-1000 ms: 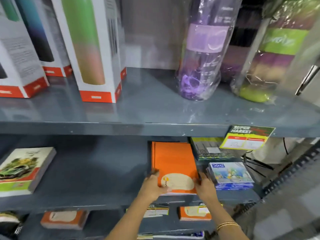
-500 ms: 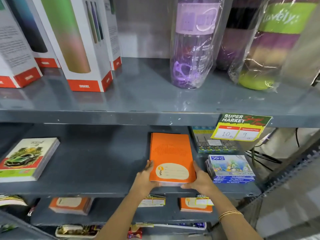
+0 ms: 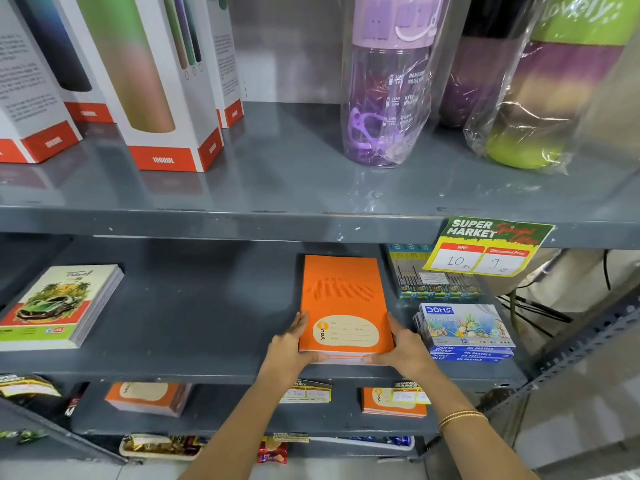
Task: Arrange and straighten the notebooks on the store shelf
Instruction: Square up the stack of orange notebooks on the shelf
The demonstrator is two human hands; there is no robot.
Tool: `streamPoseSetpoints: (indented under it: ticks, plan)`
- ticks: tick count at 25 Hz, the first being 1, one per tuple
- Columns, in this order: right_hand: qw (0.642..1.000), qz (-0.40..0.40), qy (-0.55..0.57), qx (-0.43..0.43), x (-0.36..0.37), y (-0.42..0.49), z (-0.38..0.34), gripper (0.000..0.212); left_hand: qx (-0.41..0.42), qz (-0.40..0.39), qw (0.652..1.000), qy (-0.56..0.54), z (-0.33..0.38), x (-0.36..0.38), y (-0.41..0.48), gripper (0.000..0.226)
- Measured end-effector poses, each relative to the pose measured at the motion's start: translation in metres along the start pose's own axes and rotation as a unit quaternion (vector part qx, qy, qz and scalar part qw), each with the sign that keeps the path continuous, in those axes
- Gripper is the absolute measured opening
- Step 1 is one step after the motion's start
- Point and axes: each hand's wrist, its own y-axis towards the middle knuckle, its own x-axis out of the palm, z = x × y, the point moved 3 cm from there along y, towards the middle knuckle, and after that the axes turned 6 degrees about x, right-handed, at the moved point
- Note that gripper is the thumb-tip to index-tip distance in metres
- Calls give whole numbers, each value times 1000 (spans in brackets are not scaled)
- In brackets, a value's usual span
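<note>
A stack of orange notebooks lies flat on the grey middle shelf, cream label toward me. My left hand grips its near left corner, fingers under the front edge. My right hand holds the near right corner the same way. A second stack of notebooks with a green car cover lies at the shelf's left end, turned slightly askew. More orange notebooks sit on the shelf below, one pile at left and one at right.
Boxes of oil pastels lie just right of my right hand, with pencil packs behind them. A yellow price tag hangs from the upper shelf, which carries boxed bottles and wrapped bottles.
Both hands slid from on top of the orange stack to its near corners, squaring it. The view has tilted down a little.
</note>
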Motion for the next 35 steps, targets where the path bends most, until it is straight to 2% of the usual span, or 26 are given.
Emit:
streamPoseSetpoints:
  ticks: [5,13,17,21,24,26,29,33,35]
  plan:
    - [1000,-7,0,12,3,3,6,115,10,-27,1000,-7,-7,-1,-1,99]
    - [1000,24,15,5,10,1,13,105,-3,-13,1000,-22,-12,3,-1,93]
    - [999,19,31,-12,11,1,14,103,-2,4,999,-53,-11,5,-4,99]
    - [990,-42,123,-47,6,3,20,101,-4,18,994,-109,-17,5,-1,105]
    - [978,-59,194,-43,7,4,30,100,2,20,989,-144,-26,8,0,88]
    - [980,-49,186,-44,7,2,28,89,2,22,989,-143,-22,7,-3,74]
    - [984,-49,166,-49,7,1,26,82,1,24,990,-140,-19,9,-6,71]
    - [989,-43,134,-55,10,2,30,94,-11,11,992,-127,-28,16,-10,85]
    - [991,-27,120,-49,14,2,31,96,-17,21,993,-115,-29,16,-9,79]
